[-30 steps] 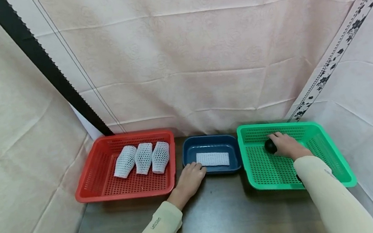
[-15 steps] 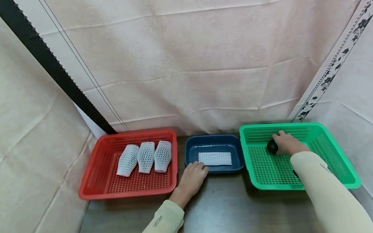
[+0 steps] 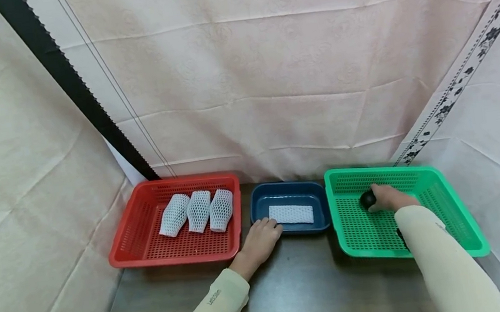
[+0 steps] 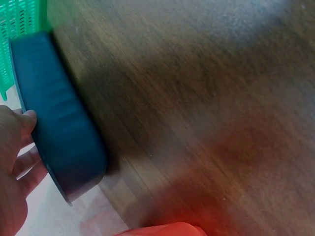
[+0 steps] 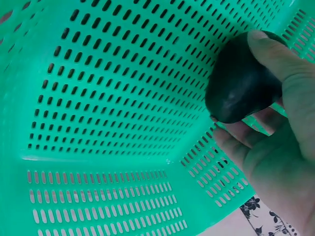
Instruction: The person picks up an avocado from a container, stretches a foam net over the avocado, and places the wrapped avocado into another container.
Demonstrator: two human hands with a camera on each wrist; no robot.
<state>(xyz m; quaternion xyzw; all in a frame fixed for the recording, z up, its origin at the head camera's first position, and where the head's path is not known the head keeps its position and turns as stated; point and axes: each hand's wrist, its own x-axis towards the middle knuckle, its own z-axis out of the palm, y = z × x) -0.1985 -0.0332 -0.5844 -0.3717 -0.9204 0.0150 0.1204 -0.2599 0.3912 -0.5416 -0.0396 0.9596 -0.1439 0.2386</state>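
Note:
My right hand (image 3: 388, 198) reaches into the green basket (image 3: 460, 213) and grips a dark, pear-shaped avocado (image 3: 367, 199). In the right wrist view the thumb lies over the avocado (image 5: 238, 81), with fingers curled beneath it near its small stem nub. Another dark item (image 3: 400, 234), mostly hidden by the right sleeve, lies in the same basket. My left hand (image 3: 260, 238) pinches the near left rim of a blue tray (image 3: 286, 188); the left wrist view has its thumb on the outer wall. Inside the tray lies one flat white foam net sleeve (image 3: 291, 214).
A red basket (image 3: 173, 259) to the left holds 3 items in white foam nets (image 3: 199, 211). All the containers stand on a dark wooden table (image 3: 304, 290). Pale cloth (image 3: 240, 74) hangs behind and at both sides.
The head view has shifted slightly, so everything appears a little further right. My right fingers have settled slightly lower around the avocado. The left hand stays on the tray rim.

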